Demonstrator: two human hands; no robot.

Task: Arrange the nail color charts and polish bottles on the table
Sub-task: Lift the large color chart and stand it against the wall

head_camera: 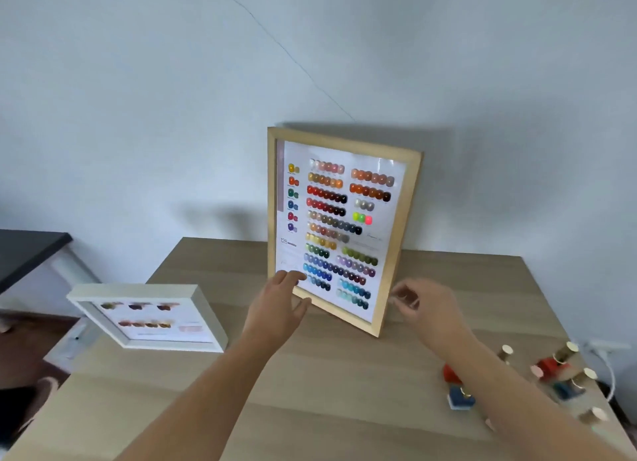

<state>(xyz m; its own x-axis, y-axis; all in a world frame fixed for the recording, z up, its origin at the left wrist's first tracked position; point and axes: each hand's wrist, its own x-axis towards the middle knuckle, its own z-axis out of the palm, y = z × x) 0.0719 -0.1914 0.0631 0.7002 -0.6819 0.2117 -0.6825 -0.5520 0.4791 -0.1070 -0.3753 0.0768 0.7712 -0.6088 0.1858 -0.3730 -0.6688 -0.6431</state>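
Observation:
A large wood-framed nail color chart (341, 226) stands tilted back against the wall at the table's far side. My left hand (279, 305) is spread open at its lower left corner, fingertips on the glass. Just off the frame's lower right corner, my right hand (427, 305) hovers with its fingers loosely curled and apart, holding nothing. A smaller white-framed chart (151, 317) stands at the table's left edge. Several polish bottles (558, 367) with gold caps cluster at the right; a dark blue one (460, 397) and an orange one (450, 374) sit partly behind my right forearm.
The wooden table (327, 391) meets the grey-white wall at the back. A dark desk (27, 250) stands off to the left. A white cable (610, 367) hangs past the table's right edge.

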